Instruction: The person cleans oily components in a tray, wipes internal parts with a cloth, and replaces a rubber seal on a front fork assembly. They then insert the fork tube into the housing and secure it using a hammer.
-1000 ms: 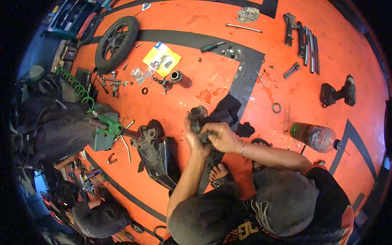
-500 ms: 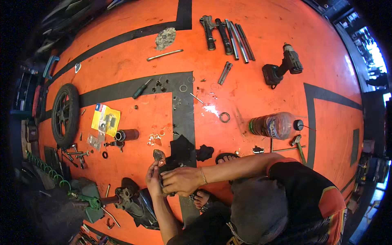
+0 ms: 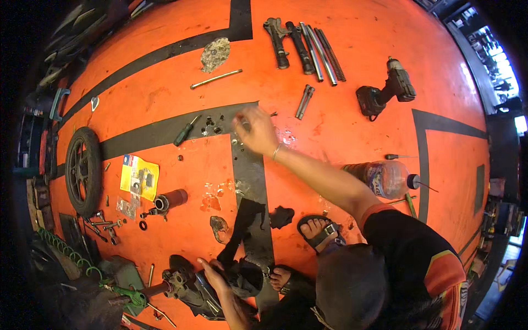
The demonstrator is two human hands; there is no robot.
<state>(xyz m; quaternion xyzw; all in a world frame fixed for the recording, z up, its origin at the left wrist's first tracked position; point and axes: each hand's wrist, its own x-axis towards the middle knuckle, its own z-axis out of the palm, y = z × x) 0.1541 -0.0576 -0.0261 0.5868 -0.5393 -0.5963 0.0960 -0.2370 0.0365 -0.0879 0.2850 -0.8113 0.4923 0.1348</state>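
Observation:
My right hand (image 3: 256,129) reaches forward over the black floor stripe, fingers curled together; whatever they pinch is too small to make out. Several small black parts (image 3: 210,126) and a green-handled screwdriver (image 3: 187,131) lie to its left. Low in the picture, my left hand (image 3: 219,278) has its fingers partly wrapped on a black cloth (image 3: 242,278), one finger sticking out. Part of that cloth trails forward along the stripe. A crumpled greyish piece (image 3: 219,229) rests on the floor just ahead of my left hand.
Fork tubes (image 3: 324,55) and an impact driver (image 3: 386,91) lie far off. A plastic bottle (image 3: 385,179) lies at right, a wheel (image 3: 83,171) at left. Near it are a yellow packet (image 3: 140,177) and a dark cylinder (image 3: 175,199). A green stand (image 3: 132,297) is lower left.
My hands were together over the dark cloth; the right one has moved away, forward to the stripe. My left hand has drawn back nearer to me. The view has shifted slightly.

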